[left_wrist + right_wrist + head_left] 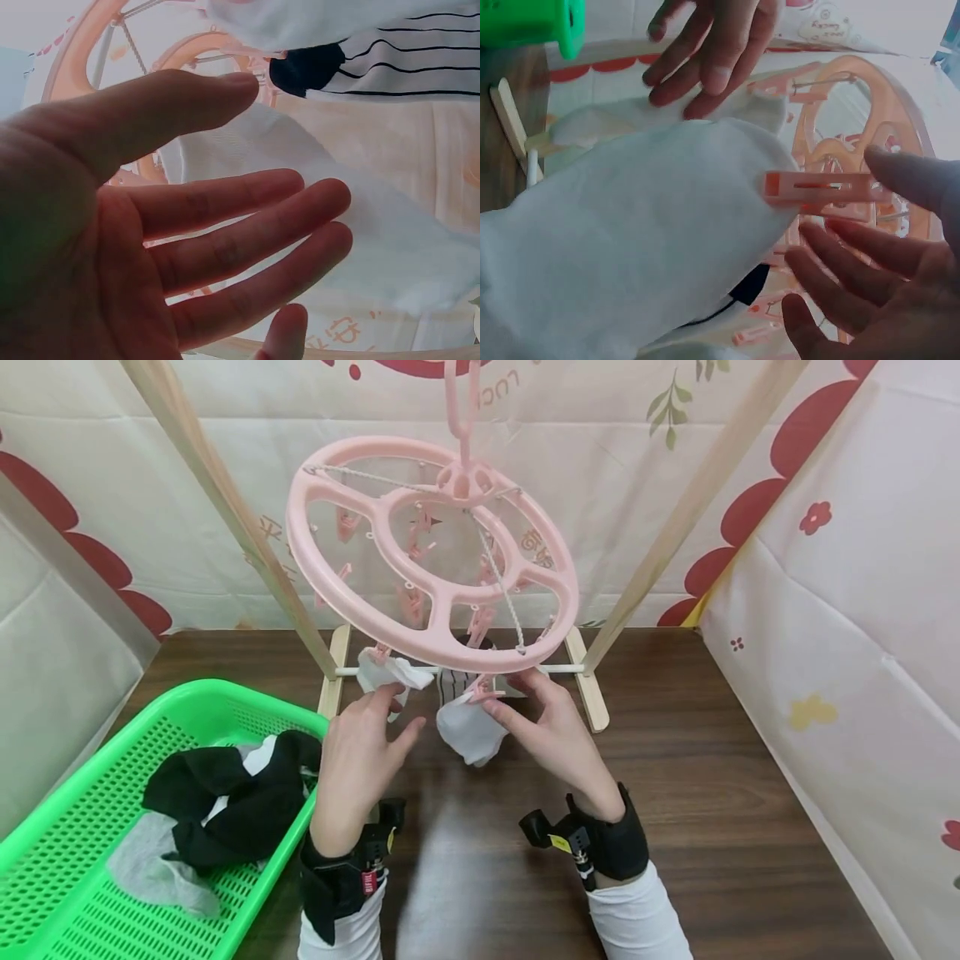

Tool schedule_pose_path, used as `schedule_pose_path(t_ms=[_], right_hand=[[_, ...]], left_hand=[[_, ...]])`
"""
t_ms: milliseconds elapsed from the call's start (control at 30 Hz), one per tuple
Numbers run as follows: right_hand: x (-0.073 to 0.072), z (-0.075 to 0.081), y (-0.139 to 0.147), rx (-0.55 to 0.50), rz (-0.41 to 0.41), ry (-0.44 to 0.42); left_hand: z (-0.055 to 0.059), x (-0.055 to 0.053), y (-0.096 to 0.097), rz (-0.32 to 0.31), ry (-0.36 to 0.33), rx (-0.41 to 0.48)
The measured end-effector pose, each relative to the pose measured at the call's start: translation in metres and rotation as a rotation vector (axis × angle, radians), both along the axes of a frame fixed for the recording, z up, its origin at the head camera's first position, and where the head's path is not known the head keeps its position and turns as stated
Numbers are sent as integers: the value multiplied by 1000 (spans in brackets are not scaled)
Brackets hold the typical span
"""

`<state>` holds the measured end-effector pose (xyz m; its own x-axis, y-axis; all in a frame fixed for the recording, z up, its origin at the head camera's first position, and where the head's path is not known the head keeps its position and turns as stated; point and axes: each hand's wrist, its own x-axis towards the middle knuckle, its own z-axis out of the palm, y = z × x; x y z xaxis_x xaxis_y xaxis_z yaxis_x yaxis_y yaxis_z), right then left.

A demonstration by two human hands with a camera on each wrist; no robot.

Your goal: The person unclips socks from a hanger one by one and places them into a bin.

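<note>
A round pink clip hanger point(442, 647) hangs tilted, several clips dangling beneath it. At its near edge a pink clip point(817, 187) grips a white sock point(471, 731). My right hand point(558, 735) is around this clip, thumb right at its handle end and fingers spread loosely on the other side. Another white sock point(386, 672) hangs from a clip on the left. Beside that sock is my left hand point(356, 768), fingers loosely extended and thumb apart, nothing between them. Farther back hangs a striped sock point(412, 60) with a dark end, partly hidden in the head view.
A green basket point(213, 689) at the left holds black clothing point(247, 810) and a grey piece point(161, 868). Wooden posts point(675, 535) stand on both sides of the hanger, joined low by a white rod point(562, 668). Patterned cloth walls surround the brown table point(720, 793).
</note>
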<state>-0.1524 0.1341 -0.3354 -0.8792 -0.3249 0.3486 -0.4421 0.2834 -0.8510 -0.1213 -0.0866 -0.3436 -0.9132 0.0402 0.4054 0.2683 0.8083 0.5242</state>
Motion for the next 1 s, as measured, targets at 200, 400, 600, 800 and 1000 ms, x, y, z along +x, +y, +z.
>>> schedule_pose_path(t_ms=[200,400,600,800,1000], right_hand=[[5,-2,-9,-111,0,37],[9,-2,-16,-56,-68,172],[12,-4,-24,-71,-97,202],[16,-2,-43,-134,-100,187],[12,-4,-65,-214,-99,208]], left_hand=[[-3,-1,-5,-40,-15,-10],[-9,-3,-5,-231,-113,-37],[-10,-5,4,-258,-112,1],[-6,-5,4,-181,-11,16],[-7,-3,-5,-113,62,45]])
